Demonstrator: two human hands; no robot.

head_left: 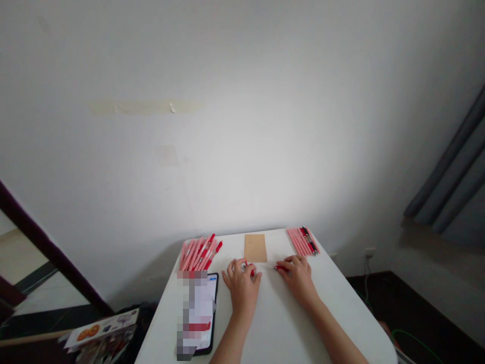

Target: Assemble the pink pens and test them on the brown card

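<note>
While the left hand (241,284) bent its thumb and fingers around a small red piece (252,272), the right hand (298,275) pinched a slim red part (281,267) between thumb and fingers, one end of it poking out toward the left hand; both grips were closed on what they held, though the fingers hid much of each item, and whether the two belonged to one pen could not be told; between the hands showed something pale, too faint to name. Just beyond the left fingertips, a brown sheet (255,247) lay flat on the white table (273,328); farther out and to the left of that hand, a heap of pink pens (189,255), with several red ones among them, lay slanted and overlapping; beyond the right hand, a neater row of pens (297,241) lay side by side, mostly pink, with black and red ones toward its right end. Left of the left hand and nearer the wearer, a phone (202,313) lay with its screen lit, partly masked by blocks; past both grips rose a pale wall (273,131) bearing a strip of yellowish tape (144,107); well to the right of the right hand hung a grey curtain (452,189).
</note>
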